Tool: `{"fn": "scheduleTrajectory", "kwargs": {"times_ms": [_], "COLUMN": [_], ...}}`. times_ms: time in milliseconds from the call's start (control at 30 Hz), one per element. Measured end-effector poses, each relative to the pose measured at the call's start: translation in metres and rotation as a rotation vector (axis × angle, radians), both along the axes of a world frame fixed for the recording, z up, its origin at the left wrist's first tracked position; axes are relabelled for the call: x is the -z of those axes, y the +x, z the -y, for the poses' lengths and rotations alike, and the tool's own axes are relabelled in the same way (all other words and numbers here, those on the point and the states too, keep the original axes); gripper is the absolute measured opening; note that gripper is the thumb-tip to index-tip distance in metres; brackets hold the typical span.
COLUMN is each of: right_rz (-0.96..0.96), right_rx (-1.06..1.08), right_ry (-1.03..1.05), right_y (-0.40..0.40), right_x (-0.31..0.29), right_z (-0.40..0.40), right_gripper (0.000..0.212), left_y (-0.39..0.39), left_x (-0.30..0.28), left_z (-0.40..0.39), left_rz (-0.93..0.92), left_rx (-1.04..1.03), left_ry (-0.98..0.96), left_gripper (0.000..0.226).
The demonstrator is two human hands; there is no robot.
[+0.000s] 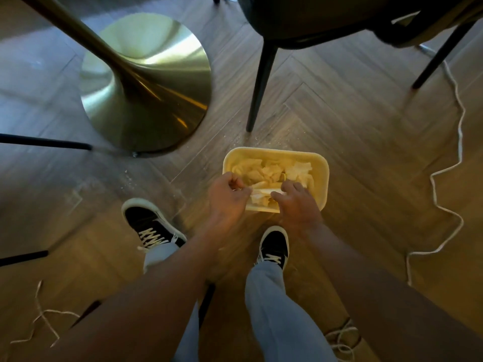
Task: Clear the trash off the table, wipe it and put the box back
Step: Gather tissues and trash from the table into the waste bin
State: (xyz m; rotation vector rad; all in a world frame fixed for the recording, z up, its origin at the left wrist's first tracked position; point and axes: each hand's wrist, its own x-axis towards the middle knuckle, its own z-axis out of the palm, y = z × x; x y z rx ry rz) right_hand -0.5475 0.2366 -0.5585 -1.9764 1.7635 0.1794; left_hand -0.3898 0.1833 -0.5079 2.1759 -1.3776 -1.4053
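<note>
Two hands are down over the bin on the floor. The left hand has its fingers curled and pinches one end of a pale strip of paper; the right hand has its fingers bent over the other end, pressing or gripping it at the near side of the bin. The strip runs between them, just above the near rim.

The bin is a pale cream tub with rounded corners, seen from above, and it looks like plastic. It is nearly full of crumpled tissues, white to yellowish in this warm light, bunched in loose wads across its whole width. It stands on the herringbone wood floor, just ahead of the person's feet.

Those feet wear black sneakers with white laces and soles, the left shoe out to the side, the right shoe close under the bin. Light grey trousers show above them.

Beyond the bin, small white crumbs are scattered over the boards. A brushed gold table base flares out on the left, with a dark chair and its black legs behind the bin. A white cord zigzags along the floor on the right.
</note>
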Motion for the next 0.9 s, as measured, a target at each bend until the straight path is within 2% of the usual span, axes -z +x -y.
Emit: {"fn": "scheduleTrajectory", "kwargs": {"times_ms": [133,233,333,667,900], "right_rz": [-0.224,-0.199,-0.111,0.225,0.331], "right_rx": [-0.051,0.007,0.112,0.337,0.305], "right_ry": [0.07,0.197,0.258,0.17,0.05], "right_y": [0.004,0.002,-0.001,0.012,0.019], "right_x": [0.009,0.011,-0.009,-0.169,-0.287], "right_z": [-0.001,0.001,0.005,0.014,0.028], "right_gripper": [0.012,0.031,0.039,0.039,0.04], "left_y": [0.006,0.009,0.012,0.014,0.019], "left_x": [-0.002,-0.014,-0.037,-0.163,-0.264], "left_z": [-0.006,-0.01,-0.012,-0.02,-0.031], "left_rz": [-0.059,-0.108,-0.147,-0.171,-0.192], "left_rx": [-0.017,-0.017,-0.011,0.03,0.054], "left_ry": [0.004,0.007,0.0,-0.021,-0.116], "left_gripper": [0.014,0.013,0.014,0.016,0.014]}}
